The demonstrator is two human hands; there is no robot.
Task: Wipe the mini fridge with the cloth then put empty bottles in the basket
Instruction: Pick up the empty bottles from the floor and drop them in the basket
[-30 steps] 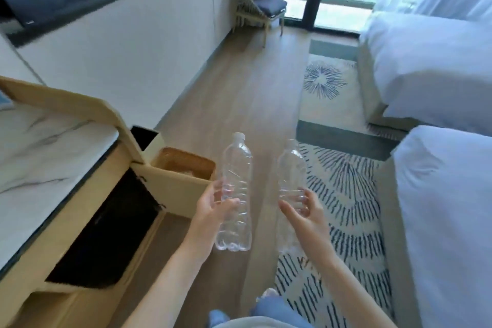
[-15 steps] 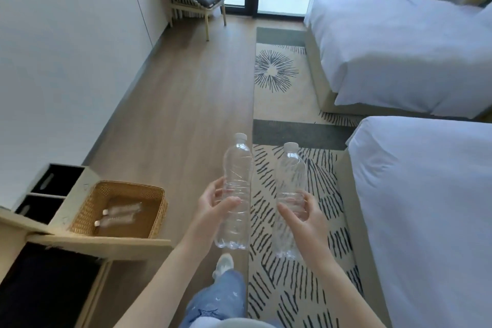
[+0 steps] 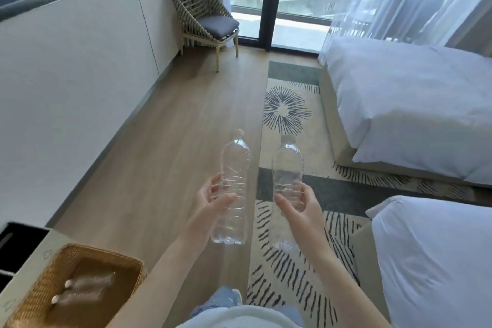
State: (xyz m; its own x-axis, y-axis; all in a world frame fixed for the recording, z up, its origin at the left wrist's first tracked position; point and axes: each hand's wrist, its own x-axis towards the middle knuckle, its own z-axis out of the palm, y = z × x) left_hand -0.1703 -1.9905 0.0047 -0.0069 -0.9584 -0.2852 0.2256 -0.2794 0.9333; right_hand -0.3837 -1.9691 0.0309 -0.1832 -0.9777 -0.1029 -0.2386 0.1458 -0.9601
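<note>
Both hands carry an empty bottle upright, the basket low to the left.

Left hand point(image 3: 213, 201) wraps one clear bottle point(image 3: 234, 189); right hand point(image 3: 299, 205) wraps the other bottle point(image 3: 287, 181). The wicker basket point(image 3: 40, 298), already holding two bottles, sits well apart, so a blind toss could miss its rim. Compared with half a second ago, the view has lifted and the basket slid toward the corner.

A wooden floor point(image 3: 170, 168) fills the middle of the frame, carrying a patterned rug point(image 3: 287, 114) right of centre, a woven chair point(image 3: 205, 18) at the top, two white beds point(image 3: 399, 104) at right, and a wicker basket point(image 3: 34, 298) on a pale unit point(image 3: 32, 263) at lower left.
</note>
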